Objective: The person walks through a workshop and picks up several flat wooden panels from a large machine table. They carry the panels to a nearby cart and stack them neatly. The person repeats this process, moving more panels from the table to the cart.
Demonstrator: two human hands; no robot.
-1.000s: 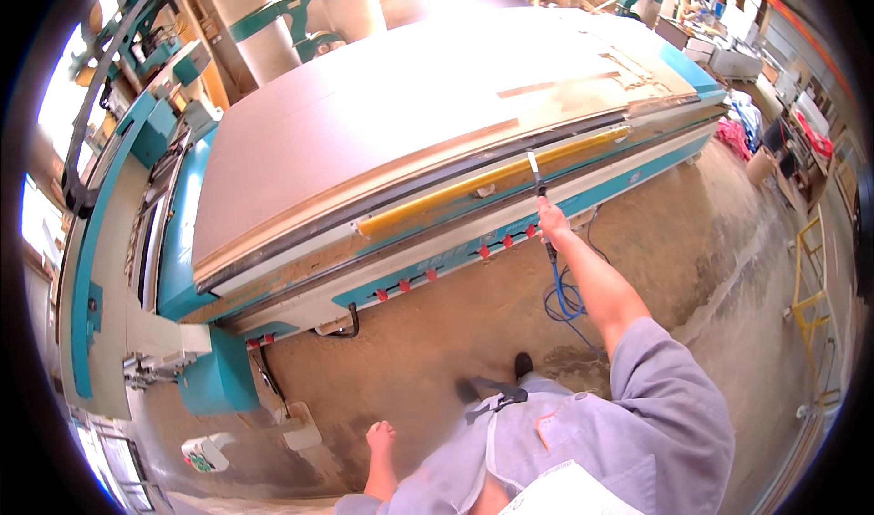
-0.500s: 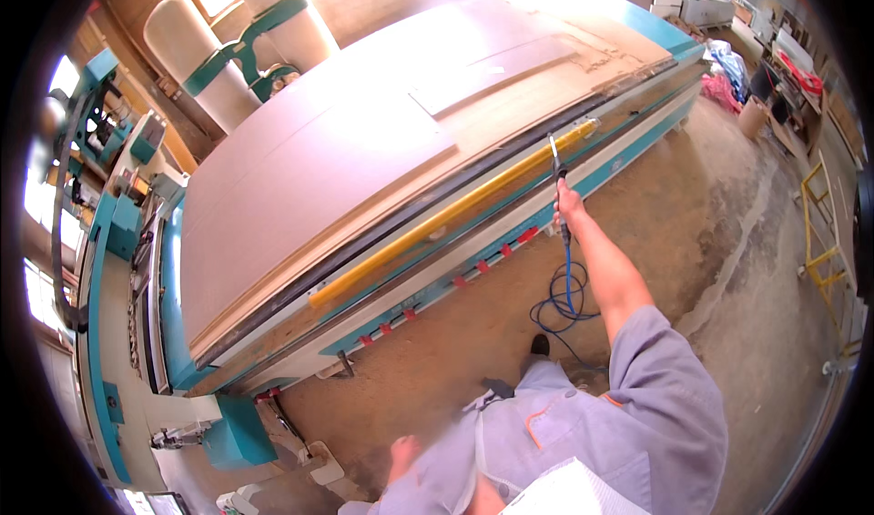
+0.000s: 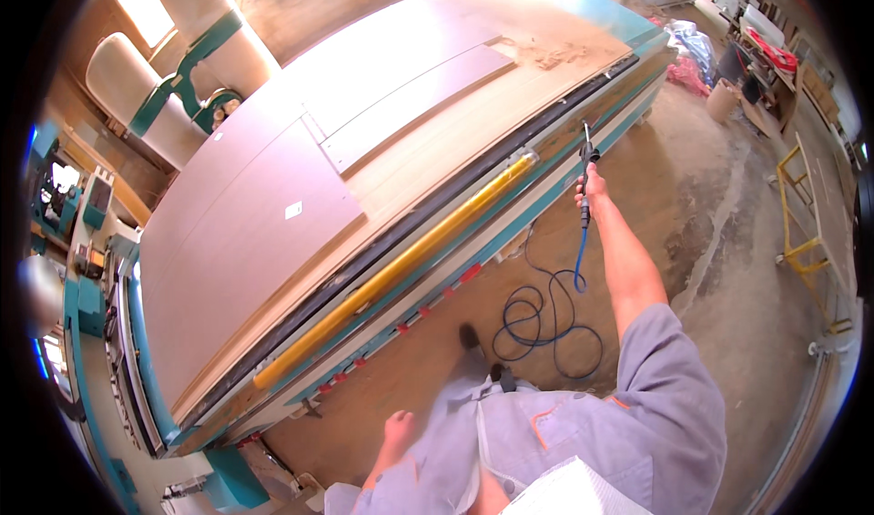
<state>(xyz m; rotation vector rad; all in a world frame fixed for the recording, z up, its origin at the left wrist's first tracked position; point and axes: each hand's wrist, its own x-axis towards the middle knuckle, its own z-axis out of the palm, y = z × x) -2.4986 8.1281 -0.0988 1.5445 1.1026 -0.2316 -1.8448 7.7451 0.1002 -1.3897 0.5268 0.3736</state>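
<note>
Gripping a black air gun (image 3: 587, 155), the right hand (image 3: 592, 185) is wrapped closed around its grip; the arm is stretched out ahead, and the gun's slim silver nozzle points away from the person, its tip seen against the long side of the table (image 3: 628, 25), though whether it touches there I cannot tell; a blue hose (image 3: 580, 255) drops from the gun's lower end and lies in loose loops on the floor (image 3: 674, 260), near the shoe (image 3: 469, 336); the left hand (image 3: 397, 431) hangs low beside the body, well apart from the table, its fingers seeming partly bent, but how far they are open and whether they hold anything I cannot tell.

On the table lie broad pinkish boards (image 3: 246, 242), one bearing a small white label (image 3: 293, 211); a paler sheet (image 3: 428, 173) shows beneath them, with brown dust (image 3: 564, 57) scattered toward its far right end; along the near side runs a yellow tube (image 3: 401, 271), with red knobs (image 3: 402, 329) below it; a yellow-framed trolley (image 3: 794, 255) stands at right.
</note>
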